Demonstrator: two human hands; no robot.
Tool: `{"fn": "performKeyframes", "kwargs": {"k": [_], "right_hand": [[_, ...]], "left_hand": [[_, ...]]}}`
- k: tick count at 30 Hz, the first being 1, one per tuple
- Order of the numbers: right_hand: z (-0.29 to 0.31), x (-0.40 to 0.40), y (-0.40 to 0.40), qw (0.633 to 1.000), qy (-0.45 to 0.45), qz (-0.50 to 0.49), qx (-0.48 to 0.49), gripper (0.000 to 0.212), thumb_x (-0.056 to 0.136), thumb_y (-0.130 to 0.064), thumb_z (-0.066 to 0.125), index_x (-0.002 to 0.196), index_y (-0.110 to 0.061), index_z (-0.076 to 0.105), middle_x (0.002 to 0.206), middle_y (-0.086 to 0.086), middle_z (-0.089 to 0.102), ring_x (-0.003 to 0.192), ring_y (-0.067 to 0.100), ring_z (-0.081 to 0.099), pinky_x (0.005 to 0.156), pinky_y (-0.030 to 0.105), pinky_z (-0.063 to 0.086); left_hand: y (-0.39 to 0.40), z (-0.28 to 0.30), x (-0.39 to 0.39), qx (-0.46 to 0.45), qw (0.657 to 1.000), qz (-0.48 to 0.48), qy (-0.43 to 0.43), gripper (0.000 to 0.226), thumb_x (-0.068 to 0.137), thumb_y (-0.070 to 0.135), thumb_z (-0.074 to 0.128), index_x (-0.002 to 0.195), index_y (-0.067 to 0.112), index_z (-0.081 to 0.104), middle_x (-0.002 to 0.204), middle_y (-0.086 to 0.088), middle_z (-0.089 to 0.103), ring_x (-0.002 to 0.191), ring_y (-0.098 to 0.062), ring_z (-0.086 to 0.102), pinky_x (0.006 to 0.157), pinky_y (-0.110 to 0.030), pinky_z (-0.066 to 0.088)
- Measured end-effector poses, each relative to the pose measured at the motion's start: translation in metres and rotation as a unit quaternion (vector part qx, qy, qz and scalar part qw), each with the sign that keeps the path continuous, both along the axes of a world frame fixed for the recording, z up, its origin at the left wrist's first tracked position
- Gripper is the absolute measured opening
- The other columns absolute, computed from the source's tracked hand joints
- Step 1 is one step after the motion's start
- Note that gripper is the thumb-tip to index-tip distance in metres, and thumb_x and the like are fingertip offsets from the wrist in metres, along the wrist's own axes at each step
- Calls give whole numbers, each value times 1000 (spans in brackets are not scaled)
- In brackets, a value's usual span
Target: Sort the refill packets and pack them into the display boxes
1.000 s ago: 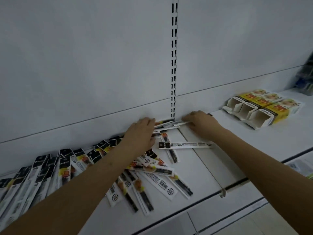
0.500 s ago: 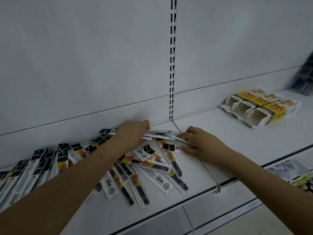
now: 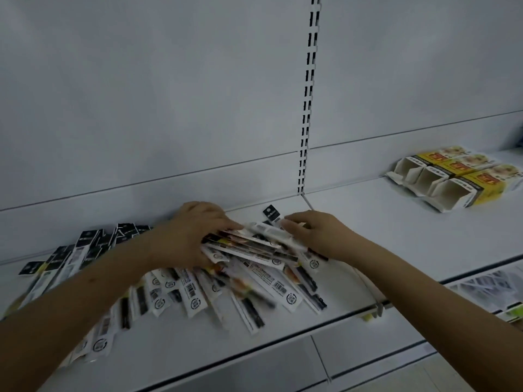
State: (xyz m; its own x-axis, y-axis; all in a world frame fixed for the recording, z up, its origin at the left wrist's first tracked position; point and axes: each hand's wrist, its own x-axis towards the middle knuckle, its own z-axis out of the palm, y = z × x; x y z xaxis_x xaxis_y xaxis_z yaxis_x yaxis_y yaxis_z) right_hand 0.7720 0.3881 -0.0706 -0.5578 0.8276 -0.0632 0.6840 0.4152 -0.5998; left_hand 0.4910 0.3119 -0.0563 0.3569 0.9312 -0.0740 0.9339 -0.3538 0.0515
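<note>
Several long refill packets (image 3: 249, 290) lie in a loose heap on the white shelf (image 3: 368, 250), white with black and orange print. More packets (image 3: 85, 250) lean in a row against the back panel at the left. My left hand (image 3: 189, 236) and my right hand (image 3: 317, 233) press in from both sides on a bunch of packets (image 3: 254, 244) at the top of the heap, fingers curled around its ends. Three yellow and white display boxes (image 3: 452, 182) lie on their sides at the far right, their mouths facing left and showing nothing inside.
A slotted upright (image 3: 308, 94) runs down the back panel just behind my hands. The shelf's front edge (image 3: 283, 343) carries a price rail. A lower shelf with printed packs (image 3: 492, 290) shows at the bottom right.
Both hands have drawn together and pulled back from the panel, bunching scattered packets into one bundle between them. The camera has shifted left, so the boxes sit farther right.
</note>
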Motion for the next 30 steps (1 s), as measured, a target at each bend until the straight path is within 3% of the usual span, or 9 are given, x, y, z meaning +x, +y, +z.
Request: {"fn": "performKeyframes", "kwargs": {"k": [3,6,9,13,17,20,23,25,30], "right_hand": [[0,0,-13,1000,-8,12,12,59,98,-53,41,146,-19,43,146,2,47,129,16,48,106,27,35],[-10,-5,-29,999,28,2,-26,65,98,-54,39,153,-21,30,160,-1,26,146,12,23,117,27,16],[-16,-22,-44,996,69,-2,-55,62,101,-47,40,154,-18,27,163,1,17,150,12,10,115,21,8],[-9,-58,-60,994,87,40,-52,52,103,-33,46,145,-3,38,153,15,35,145,25,21,103,13,17],[-6,-77,-66,969,121,127,-173,48,99,-47,49,144,-31,45,152,-13,39,138,3,34,115,21,22],[1,-72,-57,958,161,78,-222,40,99,-46,48,137,-35,52,140,-19,49,127,1,45,103,19,34],[2,-66,-40,963,207,-19,-170,31,101,-40,46,128,-31,59,129,-11,60,120,9,55,101,26,43],[2,-64,-35,982,155,-20,-110,34,101,-37,46,131,-27,58,130,-10,59,115,8,55,95,23,40],[-5,-66,-40,997,78,7,-16,42,97,-45,51,131,-23,55,121,-5,59,86,-1,56,80,19,40]], "left_hand": [[-13,18,-15,-45,998,38,-13,97,68,68,74,145,56,16,152,20,26,145,-6,11,116,-29,8],[-37,26,-27,-55,990,97,-82,95,71,78,62,149,54,14,158,21,18,144,-1,9,120,-35,14],[-70,5,-28,-36,988,121,-95,84,77,87,37,148,57,4,161,24,-4,147,-2,0,122,-41,13],[-94,-36,-26,-15,987,146,-71,84,76,91,17,147,56,-10,159,20,-22,148,-8,-16,122,-44,2],[-95,-47,-26,104,975,144,-132,76,89,77,28,154,42,9,163,16,5,150,-9,7,121,-47,19],[-96,-48,-25,140,971,128,-143,69,94,65,36,154,33,24,161,12,18,148,-12,18,119,-46,25],[-96,-46,-25,171,966,117,-153,54,98,45,41,149,29,36,157,12,27,145,-9,25,118,-40,26],[-97,-45,-25,179,957,130,-186,50,98,40,38,147,28,40,153,14,35,140,-6,32,115,-35,28],[-94,-50,-28,148,962,147,-176,52,96,49,40,145,35,42,147,20,39,134,0,35,114,-30,29]]}}
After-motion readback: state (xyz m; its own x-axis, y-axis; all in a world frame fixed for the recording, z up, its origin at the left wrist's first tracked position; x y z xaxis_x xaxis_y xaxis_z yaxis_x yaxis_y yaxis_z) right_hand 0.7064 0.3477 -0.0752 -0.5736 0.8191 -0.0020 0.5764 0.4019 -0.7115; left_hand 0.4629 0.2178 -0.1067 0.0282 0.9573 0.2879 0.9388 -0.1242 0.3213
